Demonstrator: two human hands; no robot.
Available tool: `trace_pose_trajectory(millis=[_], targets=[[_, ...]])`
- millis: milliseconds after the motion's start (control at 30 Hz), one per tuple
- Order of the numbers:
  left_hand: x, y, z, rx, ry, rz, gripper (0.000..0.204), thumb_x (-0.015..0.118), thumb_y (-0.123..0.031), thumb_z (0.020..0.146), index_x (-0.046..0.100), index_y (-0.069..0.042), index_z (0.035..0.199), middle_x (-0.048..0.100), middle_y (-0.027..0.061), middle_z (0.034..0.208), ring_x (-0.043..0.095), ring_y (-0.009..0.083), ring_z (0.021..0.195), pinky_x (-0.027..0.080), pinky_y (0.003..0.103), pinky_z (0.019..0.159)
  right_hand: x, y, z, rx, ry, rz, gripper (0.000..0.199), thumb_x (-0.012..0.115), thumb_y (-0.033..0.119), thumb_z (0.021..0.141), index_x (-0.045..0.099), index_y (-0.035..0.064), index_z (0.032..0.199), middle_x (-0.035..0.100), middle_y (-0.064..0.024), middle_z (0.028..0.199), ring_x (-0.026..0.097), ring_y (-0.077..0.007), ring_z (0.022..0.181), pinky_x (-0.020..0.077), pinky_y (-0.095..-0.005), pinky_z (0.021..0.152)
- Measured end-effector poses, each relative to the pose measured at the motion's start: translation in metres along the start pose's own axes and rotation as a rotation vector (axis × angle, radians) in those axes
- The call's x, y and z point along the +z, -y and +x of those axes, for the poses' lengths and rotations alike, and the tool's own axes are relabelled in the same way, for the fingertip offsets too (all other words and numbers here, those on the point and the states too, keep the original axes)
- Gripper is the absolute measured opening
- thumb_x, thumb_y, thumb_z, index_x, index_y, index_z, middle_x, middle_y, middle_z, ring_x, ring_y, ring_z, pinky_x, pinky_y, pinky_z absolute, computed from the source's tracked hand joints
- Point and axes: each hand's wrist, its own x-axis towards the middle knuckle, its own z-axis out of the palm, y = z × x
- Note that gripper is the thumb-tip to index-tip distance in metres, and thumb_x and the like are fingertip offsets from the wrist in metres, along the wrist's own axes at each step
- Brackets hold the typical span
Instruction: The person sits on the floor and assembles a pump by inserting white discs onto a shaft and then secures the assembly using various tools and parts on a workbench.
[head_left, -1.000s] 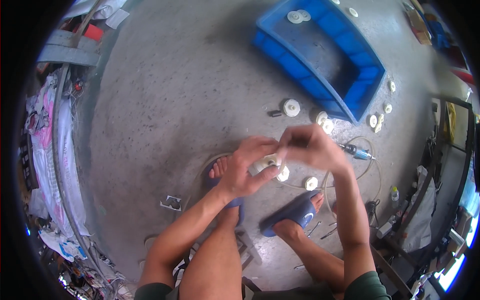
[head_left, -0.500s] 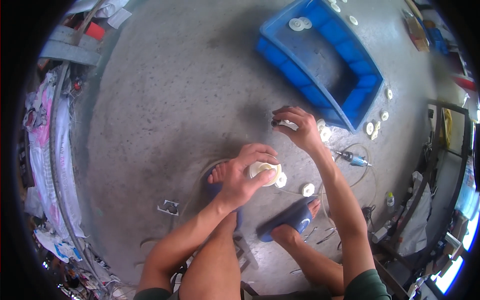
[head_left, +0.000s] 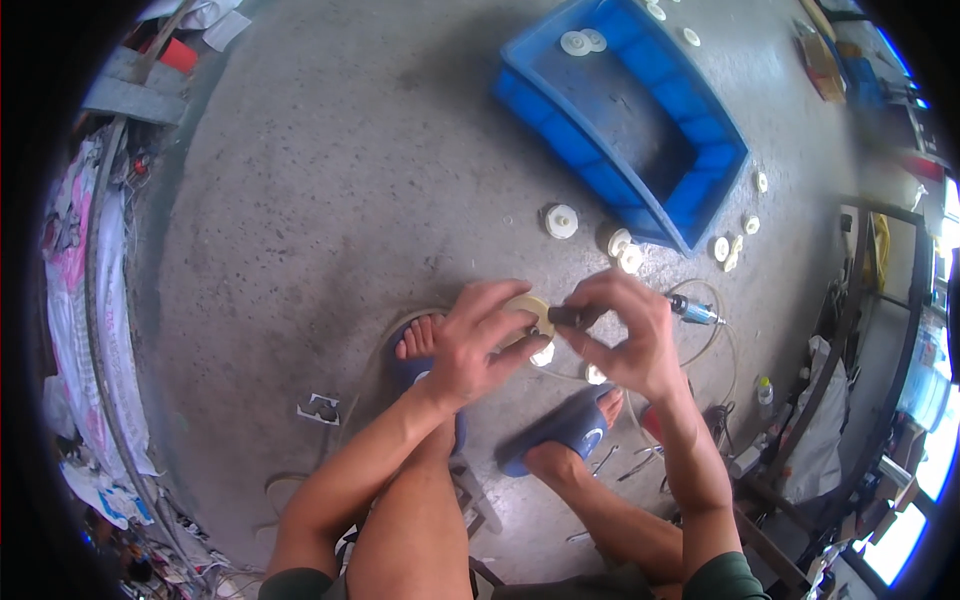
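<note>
My left hand (head_left: 475, 345) is closed around a cream round plastic wheel-like part (head_left: 527, 306), fingers over its top and thumb along its lower side. Close against its right side, my right hand (head_left: 635, 325) pinches a short dark cylindrical piece (head_left: 564, 316). Whether that piece touches the cream part, I cannot tell. Below my left fingertips a white knobbed part (head_left: 543, 354) shows on the floor, and another small white part (head_left: 595, 373) lies under my right wrist. Farther out, a white round part (head_left: 561, 221) with a raised centre rests on the concrete.
A blue plastic crate (head_left: 575, 125) stands at the upper right, two white discs (head_left: 577, 42) on its far end. Several white parts lie around it. A blue handheld air tool (head_left: 695, 310) with a hose lies right of my right hand. Wrenches (head_left: 640, 463) lie beside my right slipper (head_left: 565, 436).
My right hand has come down and back toward my left, bringing the dark piece beside the cream part. The white part it held now lies on the floor near the crate.
</note>
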Motion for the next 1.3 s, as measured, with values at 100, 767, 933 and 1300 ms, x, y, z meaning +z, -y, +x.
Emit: trace_pose_trajectory(millis=[100, 767, 933, 1300], targets=[[-0.001, -0.007, 0.004, -0.046, 0.027, -0.035, 0.031, 0.087, -0.006, 0.075, 0.072, -0.004, 0.102, 0.069, 0.0155, 0.124, 0.067, 0.0372, 0.11, 0.056, 0.043, 0.094, 0.002, 0.006, -0.006, -0.083, 0.066, -0.116, 0.031, 0.086, 0.002, 0.075, 0.075, 0.0055, 0.104, 0.07, -0.008, 0.098, 0.072, -0.0253, 0.083, 0.0597, -0.035, 0.071], [0.002, -0.01, 0.009, -0.231, -0.015, -0.095, 0.03, 0.075, 0.004, 0.072, 0.075, 0.0, 0.102, 0.073, 0.0135, 0.125, 0.074, 0.0288, 0.1, 0.059, 0.034, 0.084, 0.016, 0.032, 0.022, -0.272, 0.207, -0.53, 0.019, 0.077, 0.011, 0.075, 0.062, 0.0059, 0.085, 0.053, -0.0055, 0.083, 0.061, -0.0223, 0.073, 0.0542, -0.0361, 0.054], [0.001, -0.009, 0.009, -0.268, 0.017, -0.148, 0.027, 0.078, 0.003, 0.076, 0.072, -0.001, 0.102, 0.071, 0.0151, 0.123, 0.072, 0.0331, 0.108, 0.059, 0.038, 0.09, 0.01, 0.031, 0.033, -0.214, 0.265, -0.394, 0.02, 0.08, 0.015, 0.078, 0.068, 0.0058, 0.091, 0.061, -0.0048, 0.084, 0.063, -0.0243, 0.077, 0.0554, -0.0378, 0.061], [-0.004, -0.01, 0.006, -0.179, -0.037, -0.117, 0.02, 0.076, -0.009, 0.089, 0.071, -0.003, 0.107, 0.07, 0.0211, 0.125, 0.071, 0.0334, 0.105, 0.058, 0.041, 0.089, 0.047, -0.203, 0.07, 0.023, -0.062, -0.647, 0.019, 0.08, 0.022, 0.079, 0.079, 0.0151, 0.097, 0.076, -0.0055, 0.101, 0.065, -0.0287, 0.109, 0.0489, -0.0446, 0.101]])
